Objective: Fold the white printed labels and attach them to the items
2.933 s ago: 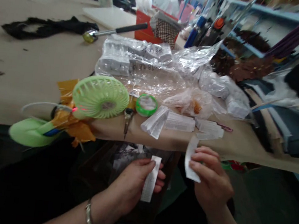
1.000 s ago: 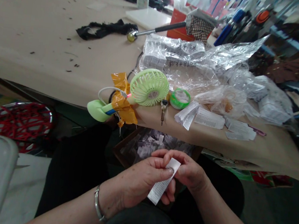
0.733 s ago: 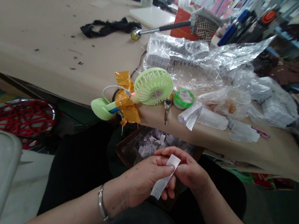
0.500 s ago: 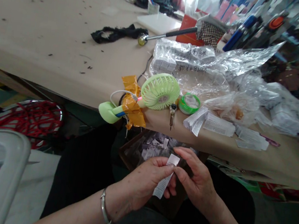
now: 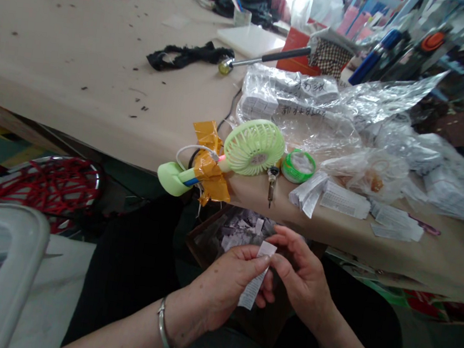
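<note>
My left hand (image 5: 231, 272) pinches a narrow white printed label (image 5: 253, 291) between thumb and fingers, and its lower end hangs down past the fingers. The label may be a small stack; I cannot tell. At the label's upper right edge, the thumb tip of my right hand (image 5: 304, 274) touches it, while the fingers curve above, apart from the thumb. Below both hands stands an open box (image 5: 199, 243) with many loose paper labels (image 5: 236, 233) in it.
Taped to the table edge (image 5: 155, 148) is a green fan (image 5: 254, 146), beside a pointed tool (image 5: 271, 187) and a green-rimmed round container (image 5: 299, 166). Label stacks (image 5: 344, 199) and plastic bags (image 5: 305, 121) lie to the right. A red-corded stool (image 5: 42, 186) stands left.
The view has shifted slightly, so the table things appear a little further right and lower. Both hands keep nearly the same pose at the label.
</note>
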The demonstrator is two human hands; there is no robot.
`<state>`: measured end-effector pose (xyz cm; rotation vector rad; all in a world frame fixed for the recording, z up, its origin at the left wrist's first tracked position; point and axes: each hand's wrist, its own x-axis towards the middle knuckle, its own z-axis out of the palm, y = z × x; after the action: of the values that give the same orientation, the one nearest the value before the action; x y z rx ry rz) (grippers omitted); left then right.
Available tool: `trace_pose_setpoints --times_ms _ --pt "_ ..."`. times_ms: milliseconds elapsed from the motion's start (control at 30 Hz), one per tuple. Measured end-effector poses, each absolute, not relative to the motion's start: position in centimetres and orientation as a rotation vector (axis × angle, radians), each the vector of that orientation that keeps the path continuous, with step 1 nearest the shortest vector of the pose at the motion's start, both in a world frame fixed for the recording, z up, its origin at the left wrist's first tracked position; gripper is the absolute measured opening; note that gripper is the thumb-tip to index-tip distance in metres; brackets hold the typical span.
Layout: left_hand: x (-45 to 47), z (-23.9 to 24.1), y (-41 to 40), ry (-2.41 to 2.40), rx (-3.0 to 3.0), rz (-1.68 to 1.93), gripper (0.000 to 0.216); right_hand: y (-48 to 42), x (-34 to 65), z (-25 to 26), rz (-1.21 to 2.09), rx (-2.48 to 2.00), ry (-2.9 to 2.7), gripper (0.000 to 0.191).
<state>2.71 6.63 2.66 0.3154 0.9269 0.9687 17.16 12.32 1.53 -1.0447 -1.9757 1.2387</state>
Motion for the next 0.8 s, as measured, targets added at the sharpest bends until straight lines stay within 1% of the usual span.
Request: trace_pose_setpoints --times_ms 67,100,167,267,467,533,700,800 --pt "2.7 2.6 6.6 0.970 0.333 0.998 0.023 12.4 16.6 1.7 1.421 -1.112 -1.796 0.021" --pt "2.7 2.6 6.6 0.996 0.341 1.011 0.023 12.5 16.2 1.9 1.493 -1.141 -1.718 0.018" --pt "2.6 2.6 6.7 1.046 0.354 1.030 0.023 12.7 15.5 2.1 1.593 -1.183 -1.610 0.018" --pt "2.6 2.6 6.8 1.095 0.379 1.037 0.023 13.0 14.7 2.1 1.657 -1.200 -1.560 0.019" --pt "2.4 2.5 7.1 1.155 0.470 1.077 0.025 13.2 13.9 1.3 1.868 -1.131 -1.469 0.021" --pt "2.2 2.3 7.3 1.190 0.542 1.118 0.026 13.3 13.7 1.2 1.845 -1.112 -1.471 0.019" --pt "1.0 2.1 8.4 1.343 0.784 1.217 0.018 14.3 13.6 1.4 1.524 -1.096 -1.656 0.015" --pt "0.3 2.5 9.1 1.430 0.898 1.223 0.017 14.8 13.6 1.6 1.432 -1.128 -1.717 0.016"
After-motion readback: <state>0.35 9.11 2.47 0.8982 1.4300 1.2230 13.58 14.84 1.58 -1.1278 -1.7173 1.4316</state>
